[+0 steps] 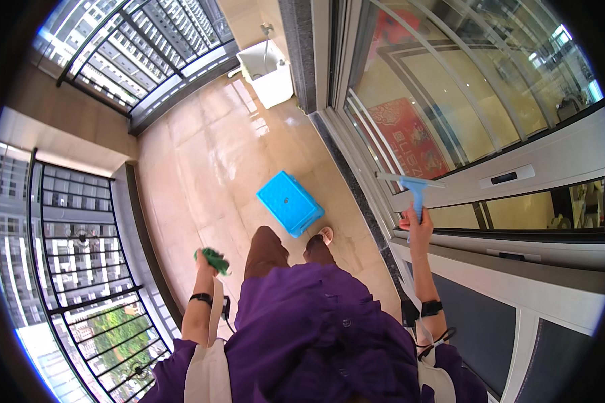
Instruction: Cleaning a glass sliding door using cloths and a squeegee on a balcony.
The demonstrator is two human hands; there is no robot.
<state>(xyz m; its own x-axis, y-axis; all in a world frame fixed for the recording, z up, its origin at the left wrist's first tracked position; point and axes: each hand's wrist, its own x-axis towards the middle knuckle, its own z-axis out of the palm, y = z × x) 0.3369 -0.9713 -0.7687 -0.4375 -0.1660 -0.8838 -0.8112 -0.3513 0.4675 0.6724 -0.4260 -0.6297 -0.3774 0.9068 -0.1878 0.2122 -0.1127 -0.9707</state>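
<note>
A light blue squeegee (414,194) is gripped by its handle in my right hand (420,231). Its blade is raised in front of the sliding glass door (423,85) on the right; whether it touches the pane I cannot tell. On the other side, my left hand (205,264) holds a bunched green cloth (215,260) out over the tiled floor. A bright blue plastic step stool (288,200) stands on the floor just ahead of my feet.
A white utility sink (268,80) with a wall tap (266,29) stands at the far end. Black metal railings (80,237) run along the left. A dark stone threshold (350,184) borders the door track. The floor tiles (196,166) look wet and shiny in places.
</note>
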